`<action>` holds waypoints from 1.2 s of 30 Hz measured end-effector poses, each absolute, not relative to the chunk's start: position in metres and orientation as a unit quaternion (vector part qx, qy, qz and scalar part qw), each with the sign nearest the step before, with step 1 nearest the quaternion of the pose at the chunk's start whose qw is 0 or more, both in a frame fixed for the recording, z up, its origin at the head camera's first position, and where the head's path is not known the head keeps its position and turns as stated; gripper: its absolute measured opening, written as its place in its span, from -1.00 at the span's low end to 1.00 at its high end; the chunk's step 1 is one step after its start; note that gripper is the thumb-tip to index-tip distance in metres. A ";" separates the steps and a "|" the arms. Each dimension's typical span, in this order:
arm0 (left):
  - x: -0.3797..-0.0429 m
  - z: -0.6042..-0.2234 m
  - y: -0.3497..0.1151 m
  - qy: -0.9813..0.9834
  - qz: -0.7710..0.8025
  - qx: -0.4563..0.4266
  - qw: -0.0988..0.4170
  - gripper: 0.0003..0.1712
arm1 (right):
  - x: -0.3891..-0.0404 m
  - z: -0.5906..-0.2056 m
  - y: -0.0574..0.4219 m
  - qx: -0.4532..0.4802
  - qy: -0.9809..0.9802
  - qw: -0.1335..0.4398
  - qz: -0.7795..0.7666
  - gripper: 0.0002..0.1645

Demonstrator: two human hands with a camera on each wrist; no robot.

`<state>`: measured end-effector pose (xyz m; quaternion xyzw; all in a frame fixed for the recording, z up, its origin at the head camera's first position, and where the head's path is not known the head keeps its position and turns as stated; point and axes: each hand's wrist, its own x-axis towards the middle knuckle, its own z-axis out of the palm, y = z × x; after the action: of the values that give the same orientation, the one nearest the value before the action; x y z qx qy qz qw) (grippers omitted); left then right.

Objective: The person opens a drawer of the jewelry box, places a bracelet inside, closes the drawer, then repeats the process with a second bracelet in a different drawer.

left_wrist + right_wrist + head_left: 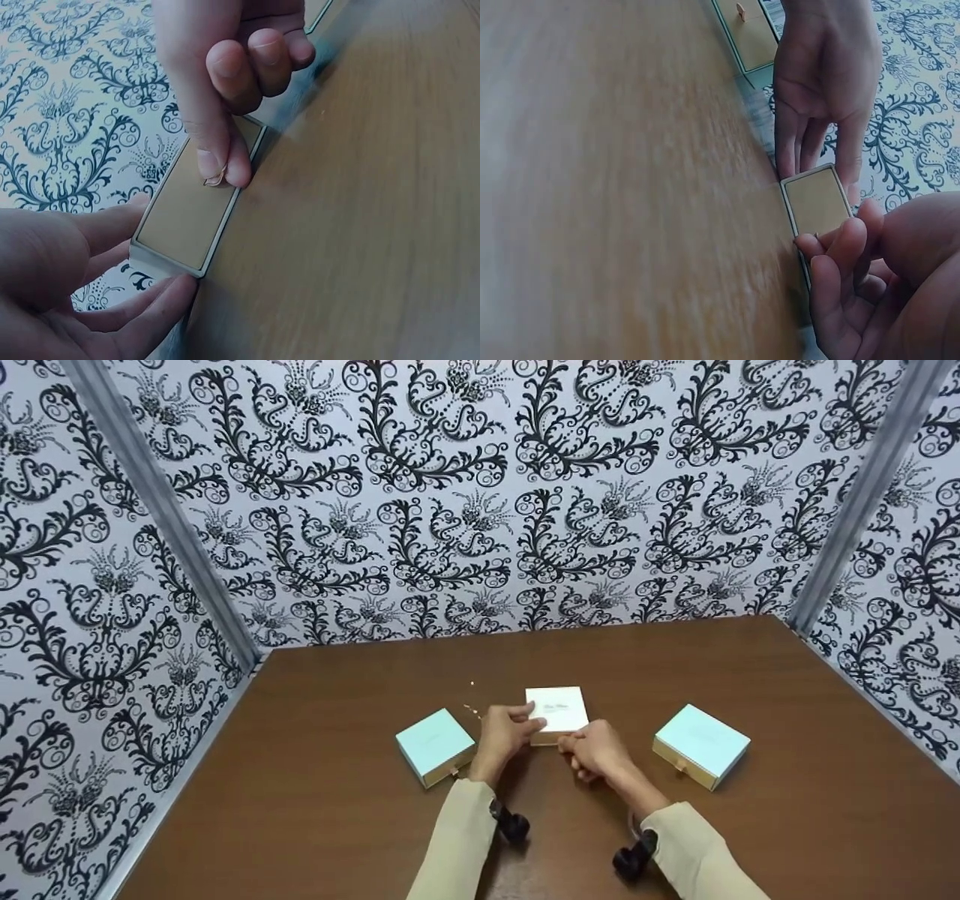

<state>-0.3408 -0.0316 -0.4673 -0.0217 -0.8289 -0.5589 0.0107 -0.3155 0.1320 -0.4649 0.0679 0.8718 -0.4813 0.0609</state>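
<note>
A small white drawer box (559,706) with a gold front (174,214) sits on the table between both hands. My left hand (504,733) grips its left side, thumb near the front corner and fingers farther back. At the front, my right hand (598,751) pinches the small ribbon pull tab (215,178) between thumb and index finger, its other fingers curled. The gold front lies within the box's rim in the left wrist view. In the right wrist view, the fingers of the right hand cover the tab and part of the gold front (817,199).
A light turquoise drawer box (435,741) stands left of the left forearm, its ribbon tab facing front. Another turquoise box (703,741) stands to the right. Behind the left hand lies a thin gold chain (472,710), with a tiny shiny piece (472,683) beyond it. Patterned walls enclose the brown table (300,780).
</note>
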 end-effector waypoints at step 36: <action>-0.330 -0.451 -0.034 -0.883 -0.451 -0.011 0.131 -0.84 | -0.305 -0.432 0.150 0.045 0.878 0.061 -0.474 -0.71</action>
<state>-0.3303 -0.0344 -0.4513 -0.0114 -0.8826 -0.4513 0.1311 -0.3051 0.1501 -0.4322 0.0446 0.8776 -0.4735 0.0608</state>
